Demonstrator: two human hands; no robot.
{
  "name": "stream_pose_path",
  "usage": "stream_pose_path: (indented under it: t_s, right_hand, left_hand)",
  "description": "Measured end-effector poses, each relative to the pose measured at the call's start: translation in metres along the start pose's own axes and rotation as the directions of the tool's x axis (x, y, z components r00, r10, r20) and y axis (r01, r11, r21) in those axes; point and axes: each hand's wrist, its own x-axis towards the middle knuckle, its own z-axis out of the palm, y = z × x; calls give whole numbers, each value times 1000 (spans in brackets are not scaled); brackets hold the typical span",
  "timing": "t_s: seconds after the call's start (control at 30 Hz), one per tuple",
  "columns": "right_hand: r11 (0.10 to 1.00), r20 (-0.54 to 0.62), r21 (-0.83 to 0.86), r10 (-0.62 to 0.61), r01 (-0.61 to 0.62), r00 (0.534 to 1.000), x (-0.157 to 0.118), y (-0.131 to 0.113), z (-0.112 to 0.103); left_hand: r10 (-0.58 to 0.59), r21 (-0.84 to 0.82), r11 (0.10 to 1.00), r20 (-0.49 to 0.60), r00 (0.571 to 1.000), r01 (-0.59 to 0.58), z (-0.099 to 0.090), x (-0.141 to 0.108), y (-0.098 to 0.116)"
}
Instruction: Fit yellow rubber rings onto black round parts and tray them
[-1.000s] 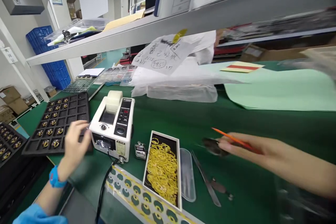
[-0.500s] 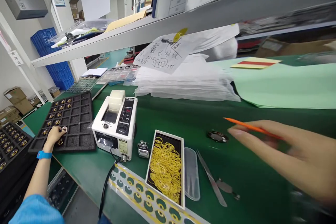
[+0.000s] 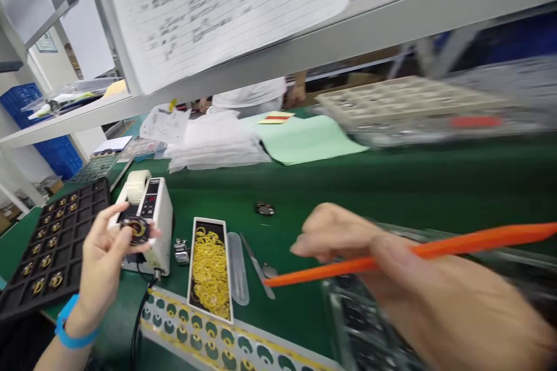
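Blue crates (image 3: 56, 153) stand at far left behind a green worktop (image 3: 278, 235), which spreads under a grey shelf (image 3: 391, 32) carrying lined handwritten paper (image 3: 226, 6). White sheets (image 3: 213, 142), green sheets (image 3: 304, 142) and a pale tray (image 3: 391, 119) line its rear. At left sits a black compartment tray (image 3: 80, 232) with gold-ringed parts (image 3: 55, 279) in some cells; beside it is a white tape dispenser (image 3: 162, 214). The left hand (image 3: 102, 261) pinches a dark round part (image 3: 137, 229) between thumb and fingers, raised before the dispenser's front. The right hand (image 3: 400, 284) grips an orange stick (image 3: 322, 272), its tip pointing left, near the tweezers (image 3: 259, 269). Green surface stretches from the box (image 3: 229, 284) of yellow rings (image 3: 211, 272) to the right hand, crossed by a clear case (image 3: 238, 269) and the tweezers; a small dark piece (image 3: 264, 208) lies behind them. Below, a sticker strip (image 3: 204, 339) runs off the near side, while clear containers (image 3: 337, 313) crowd the right hand's underside.
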Motion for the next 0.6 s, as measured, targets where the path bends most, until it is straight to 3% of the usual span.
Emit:
stream_pose_path:
  t_s: [0.1, 0.23, 0.37, 0.6]
  right_hand:
    - [998, 18, 57, 25, -26, 1000, 4, -30, -1]
    - [991, -8, 120, 61, -59, 998, 8, -34, 4]
    - [981, -12, 121, 155, -152, 988, 9, -22, 14]
    - [934, 46, 289, 204, -208, 978, 9, -1, 24]
  left_hand:
    - [-37, -209, 974, 238, 971, 88, 54, 7, -7]
    - [-10, -372, 914, 375, 927, 161, 92, 24, -19]
    - [21, -438, 878, 436, 900, 192, 101, 31, -27]
    - [73, -415, 897, 483, 872, 154, 90, 36, -40]
